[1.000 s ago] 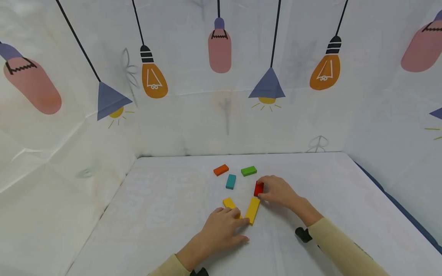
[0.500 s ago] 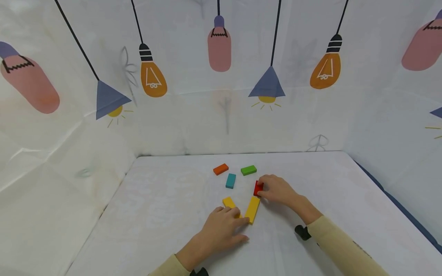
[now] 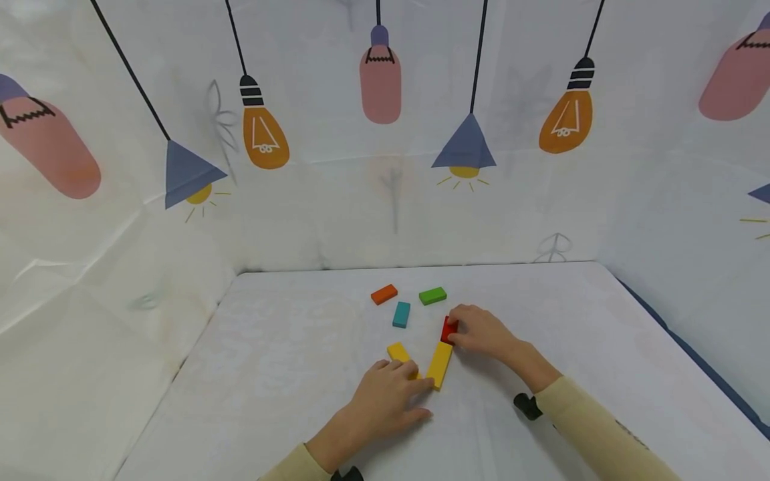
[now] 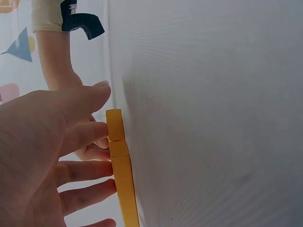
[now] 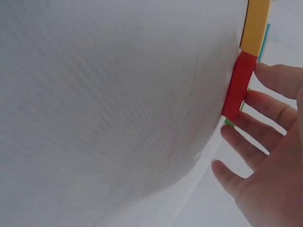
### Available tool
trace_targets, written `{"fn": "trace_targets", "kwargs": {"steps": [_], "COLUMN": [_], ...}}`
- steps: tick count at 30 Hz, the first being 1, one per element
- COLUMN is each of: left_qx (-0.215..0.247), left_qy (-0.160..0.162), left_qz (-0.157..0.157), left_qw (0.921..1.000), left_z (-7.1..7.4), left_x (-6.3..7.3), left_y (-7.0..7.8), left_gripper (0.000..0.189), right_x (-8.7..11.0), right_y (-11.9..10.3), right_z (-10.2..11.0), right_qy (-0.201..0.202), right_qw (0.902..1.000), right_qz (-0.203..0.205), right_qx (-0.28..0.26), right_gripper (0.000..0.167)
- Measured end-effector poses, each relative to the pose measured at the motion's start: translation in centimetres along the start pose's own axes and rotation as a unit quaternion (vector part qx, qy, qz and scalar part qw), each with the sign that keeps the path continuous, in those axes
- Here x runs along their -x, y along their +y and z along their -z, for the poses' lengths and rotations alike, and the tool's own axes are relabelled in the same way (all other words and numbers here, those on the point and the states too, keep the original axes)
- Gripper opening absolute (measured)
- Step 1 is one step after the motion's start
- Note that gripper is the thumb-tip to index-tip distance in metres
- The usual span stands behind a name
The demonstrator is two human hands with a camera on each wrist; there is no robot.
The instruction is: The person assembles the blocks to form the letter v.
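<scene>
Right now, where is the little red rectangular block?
In the head view, the red rectangular block is slightly right of centre, touched by the right hand and end to end with the rightmost yellow rectangular block.

left yellow block (image 3: 398, 351) partly covered, red block (image 3: 446, 330) partly hidden, sleeves (image 3: 601, 427) cropped

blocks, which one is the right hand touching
The red block, the only red one, at the far end of a yellow block; the right hand holds it.
</scene>
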State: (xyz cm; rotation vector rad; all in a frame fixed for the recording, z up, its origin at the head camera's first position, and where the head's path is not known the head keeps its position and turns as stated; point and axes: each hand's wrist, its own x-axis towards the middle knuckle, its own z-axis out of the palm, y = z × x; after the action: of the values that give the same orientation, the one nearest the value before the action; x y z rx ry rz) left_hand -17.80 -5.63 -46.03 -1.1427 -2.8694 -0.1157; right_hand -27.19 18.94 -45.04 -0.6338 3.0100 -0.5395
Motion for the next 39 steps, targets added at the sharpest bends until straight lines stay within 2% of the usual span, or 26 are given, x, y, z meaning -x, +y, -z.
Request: {"fn": "trace_targets", "kwargs": {"steps": [12,27,39], "left_qx": [0.001,0.005,0.002], "left_qy": [0.008,-0.005,-0.002], "left_qz": [-0.002,0.011,0.008], "left_qw": [1.0,0.9999,1.0], "left_z": [-0.11,0.32,0.52], "left_x": [0.04,0.03,0.2], "left_y": [0.07,0.43,0.58], "left_gripper": [0.044,0.046,0.046], "right_x": [0.13,0.55,0.9], "right_y": [0.04,-0.33,-0.5], "right_z": [-0.51,-0.62,-0.64], "right_qy": [0.007,0.018,0.03], "right_qw": [1.0,0.9998,0.9995], "right_qz": [-0.005,-0.002,0.0], "right_qx": [0.001,0.004,-0.001], "right_gripper": [0.017,0.017,0.018]}}
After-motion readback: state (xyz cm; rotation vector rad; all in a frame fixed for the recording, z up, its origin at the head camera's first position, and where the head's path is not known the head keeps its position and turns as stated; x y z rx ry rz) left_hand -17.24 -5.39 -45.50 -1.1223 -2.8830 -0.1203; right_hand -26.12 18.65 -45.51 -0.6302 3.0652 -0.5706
